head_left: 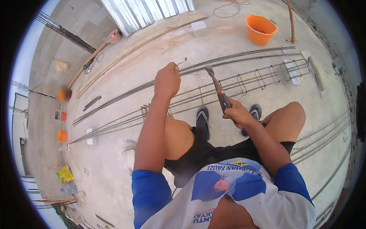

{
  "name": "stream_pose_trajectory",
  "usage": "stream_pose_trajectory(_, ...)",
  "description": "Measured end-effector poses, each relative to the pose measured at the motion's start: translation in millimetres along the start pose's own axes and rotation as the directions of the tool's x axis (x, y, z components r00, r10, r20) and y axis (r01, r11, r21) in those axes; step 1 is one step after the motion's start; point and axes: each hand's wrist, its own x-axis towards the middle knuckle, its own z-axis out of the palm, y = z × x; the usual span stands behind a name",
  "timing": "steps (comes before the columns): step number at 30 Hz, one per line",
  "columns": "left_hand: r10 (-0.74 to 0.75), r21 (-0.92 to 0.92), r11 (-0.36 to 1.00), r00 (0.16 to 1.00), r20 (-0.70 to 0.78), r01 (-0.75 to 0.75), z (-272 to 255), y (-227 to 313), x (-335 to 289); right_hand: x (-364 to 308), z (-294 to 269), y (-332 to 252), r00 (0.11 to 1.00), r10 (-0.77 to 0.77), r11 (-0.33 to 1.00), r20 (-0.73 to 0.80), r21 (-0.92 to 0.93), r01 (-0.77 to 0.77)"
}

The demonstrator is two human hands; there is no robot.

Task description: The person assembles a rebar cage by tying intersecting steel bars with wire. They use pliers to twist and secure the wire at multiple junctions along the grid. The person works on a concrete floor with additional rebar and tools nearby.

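Note:
My left hand (167, 81) is closed, raised above the steel bars. From its fingertips sticks a short thin wire (184, 61) with a bent end. My right hand (238, 114) grips the handles of a pair of dark pincers (222, 95), jaws pointing up and away from me. Beneath the pincers lies a long rebar cage (228, 86). Square stirrups (243, 84) stand spaced along its right part, and more are bunched near my left knee. My sandalled feet (202, 122) are at its near side.
Loose long rebars (133, 91) run beyond the cage; others (324, 143) lie at the right. White blocks (291, 72) sit under the cage. An orange bucket (261, 30) stands far right, corrugated metal sheets (148, 13) at the back. A block wall (44, 95) rises left.

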Motion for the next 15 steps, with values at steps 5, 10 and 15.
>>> stream_pose_trajectory(5,-0.232,-0.599,0.738,0.95,0.208,0.311,-22.2,-21.0,22.9,65.3,-38.5,31.7,0.906,-0.015,0.955,-0.423,-0.275,-0.112)
stream_pose_trajectory(10,-0.278,-0.748,0.53,0.915,0.292,0.4,20.4,-46.0,25.0,129.4,-98.4,81.1,0.825,-0.242,0.597,-0.511,-0.749,-0.288)
stream_pose_trajectory(15,-0.117,-0.697,0.644,0.941,0.318,0.315,28.5,-38.5,33.0,148.4,-131.1,95.1,0.785,-0.168,0.373,-0.596,-0.775,-0.51)
